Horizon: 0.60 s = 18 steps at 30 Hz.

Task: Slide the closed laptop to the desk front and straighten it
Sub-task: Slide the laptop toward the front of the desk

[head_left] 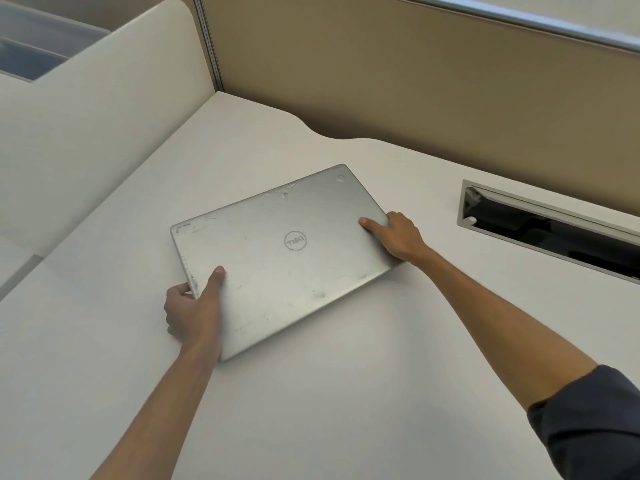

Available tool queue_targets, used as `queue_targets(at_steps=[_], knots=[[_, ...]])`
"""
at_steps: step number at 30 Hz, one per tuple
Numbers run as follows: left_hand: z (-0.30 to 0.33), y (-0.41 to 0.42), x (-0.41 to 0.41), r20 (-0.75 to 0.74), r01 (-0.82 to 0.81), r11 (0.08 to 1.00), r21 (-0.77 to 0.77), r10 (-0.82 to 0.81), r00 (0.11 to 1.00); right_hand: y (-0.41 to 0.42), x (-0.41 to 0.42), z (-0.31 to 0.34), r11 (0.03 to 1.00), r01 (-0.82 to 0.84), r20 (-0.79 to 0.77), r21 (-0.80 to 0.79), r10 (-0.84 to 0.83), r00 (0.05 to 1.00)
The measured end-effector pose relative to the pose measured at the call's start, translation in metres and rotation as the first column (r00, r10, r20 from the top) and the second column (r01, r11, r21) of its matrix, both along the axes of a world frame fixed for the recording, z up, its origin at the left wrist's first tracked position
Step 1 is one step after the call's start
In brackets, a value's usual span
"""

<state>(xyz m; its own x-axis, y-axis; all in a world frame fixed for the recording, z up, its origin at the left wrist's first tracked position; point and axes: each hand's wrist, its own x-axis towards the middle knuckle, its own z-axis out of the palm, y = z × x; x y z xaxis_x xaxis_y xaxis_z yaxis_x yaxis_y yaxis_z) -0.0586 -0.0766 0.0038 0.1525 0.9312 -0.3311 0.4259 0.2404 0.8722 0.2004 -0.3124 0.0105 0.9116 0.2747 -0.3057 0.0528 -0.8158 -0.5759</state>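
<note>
Your left hand (194,313) and right hand (398,237) grip the closed laptop (280,258) btwn them. Fingers clamp its side edges, thumbs on lid. It sits skewed on the surface (346,393).

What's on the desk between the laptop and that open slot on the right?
Nothing but bare desk lies between the laptop and the slot, as the head view shows. The right hand grips the laptop's near corner.

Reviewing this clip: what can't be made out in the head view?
- Closed silver laptop: its underside and ports, hidden against the white desk.
- Left hand and right hand: fingers curled under the edges, hidden by the lid.
- Grey cable slot: contents too dark, right end cut off by the frame.
</note>
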Motion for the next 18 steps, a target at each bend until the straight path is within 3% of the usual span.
queue_targets(at_steps=[18], knots=[[0.0,-0.084,-0.055,-0.076,0.107,0.993,0.044,-0.104,0.992,-0.109,-0.087,-0.004,0.995,0.103,0.066,-0.012,-0.102,0.993]])
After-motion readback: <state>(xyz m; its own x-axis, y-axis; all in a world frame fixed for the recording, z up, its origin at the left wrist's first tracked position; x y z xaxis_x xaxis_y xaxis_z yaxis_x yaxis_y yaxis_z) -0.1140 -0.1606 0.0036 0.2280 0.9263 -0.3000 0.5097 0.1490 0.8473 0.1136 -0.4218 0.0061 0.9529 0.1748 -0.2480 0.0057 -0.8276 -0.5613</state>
